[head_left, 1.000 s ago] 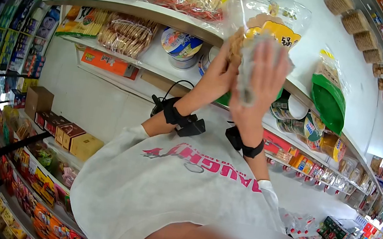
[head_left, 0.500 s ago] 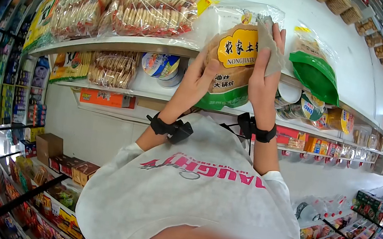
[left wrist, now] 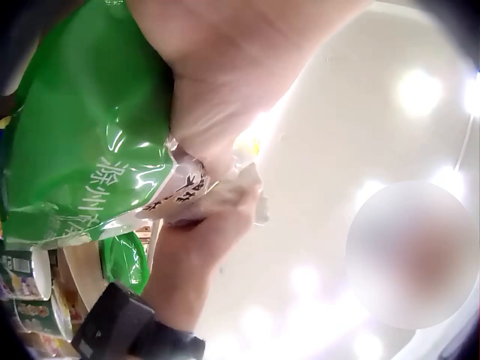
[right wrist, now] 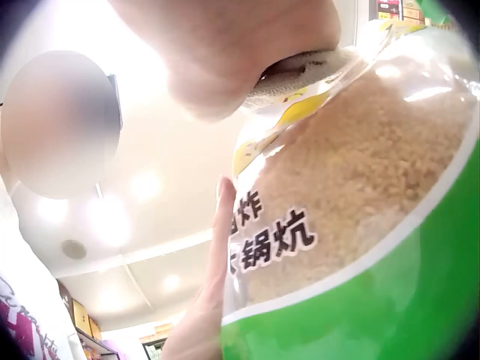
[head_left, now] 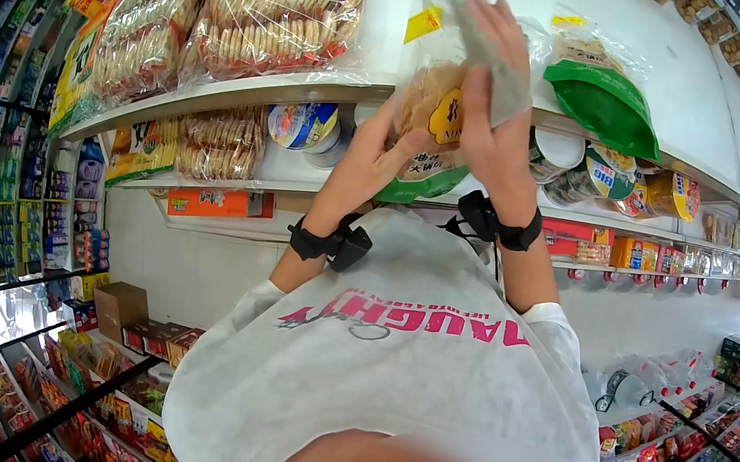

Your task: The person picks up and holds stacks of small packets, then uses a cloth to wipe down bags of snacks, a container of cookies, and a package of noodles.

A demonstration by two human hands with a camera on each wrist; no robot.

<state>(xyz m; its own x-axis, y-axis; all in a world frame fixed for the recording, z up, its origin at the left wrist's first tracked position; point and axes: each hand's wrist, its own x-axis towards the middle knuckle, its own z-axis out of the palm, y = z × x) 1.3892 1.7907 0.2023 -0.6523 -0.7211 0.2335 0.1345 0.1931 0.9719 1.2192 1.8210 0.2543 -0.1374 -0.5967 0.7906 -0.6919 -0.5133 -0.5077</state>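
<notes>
A clear plastic bag of crispy rice (head_left: 424, 103) with a green bottom and yellow label tilts at the edge of the upper shelf. My left hand (head_left: 370, 158) grips its left side, thumb across the front. My right hand (head_left: 501, 131) holds a grey cloth (head_left: 504, 85) between thumb and fingers against the bag's right upper part, covering some of the label. In the right wrist view the cloth (right wrist: 281, 96) lies folded under the palm, along the bag's printed front. The left wrist view shows the green bottom of the bag (left wrist: 82, 135) close up beside the left palm.
Large packs of round crackers (head_left: 281, 1) stand left on the upper shelf (head_left: 247, 91). Another green-bottomed bag (head_left: 603, 94) lies to the right. Instant noodle tubs (head_left: 304, 127) line the shelf below. Lower racks of packaged goods (head_left: 86, 379) flank the person.
The bag first turned from edge-on to face up, then tilted again. The cloth in my right hand went from the bag's right edge across its front. The left hand kept its grip lately.
</notes>
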